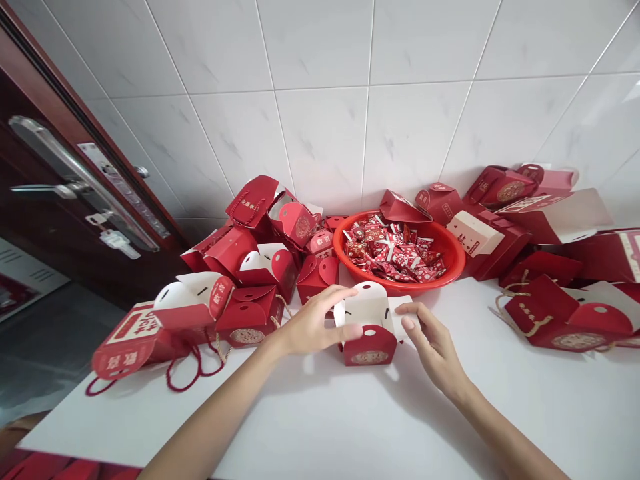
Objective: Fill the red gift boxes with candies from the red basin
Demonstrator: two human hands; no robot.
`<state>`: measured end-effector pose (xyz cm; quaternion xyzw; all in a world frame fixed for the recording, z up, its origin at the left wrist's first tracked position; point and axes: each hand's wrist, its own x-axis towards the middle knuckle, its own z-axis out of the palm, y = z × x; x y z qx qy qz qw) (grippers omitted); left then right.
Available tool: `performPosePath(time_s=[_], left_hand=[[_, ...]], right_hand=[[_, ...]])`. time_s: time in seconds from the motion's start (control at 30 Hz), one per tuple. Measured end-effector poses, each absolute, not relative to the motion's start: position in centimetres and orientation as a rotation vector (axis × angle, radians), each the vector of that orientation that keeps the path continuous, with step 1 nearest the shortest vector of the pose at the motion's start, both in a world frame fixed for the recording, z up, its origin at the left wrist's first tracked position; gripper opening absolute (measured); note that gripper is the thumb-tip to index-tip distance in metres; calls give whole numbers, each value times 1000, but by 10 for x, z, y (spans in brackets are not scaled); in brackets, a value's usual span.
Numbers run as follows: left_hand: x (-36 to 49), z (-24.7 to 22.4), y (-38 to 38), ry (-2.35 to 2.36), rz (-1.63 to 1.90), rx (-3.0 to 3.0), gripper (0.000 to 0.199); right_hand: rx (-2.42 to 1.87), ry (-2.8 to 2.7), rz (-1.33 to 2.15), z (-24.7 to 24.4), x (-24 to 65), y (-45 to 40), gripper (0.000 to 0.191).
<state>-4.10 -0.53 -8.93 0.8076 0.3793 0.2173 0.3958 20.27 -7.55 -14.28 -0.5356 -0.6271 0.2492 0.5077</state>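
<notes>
A small red gift box (369, 350) with a white inside stands upright on the white table, its top flaps spread apart. My left hand (320, 320) is around the box's left side, thumb in front and fingers behind, with a wide gap between them. At the other side, my right hand (433, 340) has its thumb and index finger on the white right-hand flap (399, 312). The inner floor of the box is hidden. Just behind it sits a red plastic basin (400, 288) heaped with red wrapped candies (395, 250).
Red gift boxes (250, 300) crowd the left, some with rope handles (187, 373) trailing on the table (320, 427). More boxes (565, 313) pile up at right. A tiled wall (320, 147) borders the back; a door with keys (117, 240) stands at left.
</notes>
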Motion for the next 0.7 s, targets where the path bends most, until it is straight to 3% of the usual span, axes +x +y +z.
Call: performPosePath(time_s=[0.1,0.23,0.5,0.7], left_hand=[[-35,-89,-11,986,608,1969,63],[-30,-89,-18,1058,614,2041,75],[-25,-99,-15,1214,723,1995,70],[-33,-95,-14,1080,611,1968,85]], right_hand=[[-1353,-1462,602,-146,201,-74,34],[-1390,-1485,571,-150,200,-76,36],[-1328,-1498,721,-148,200,-79,36],[-1317,-1549,691,-153,205,-74,43]])
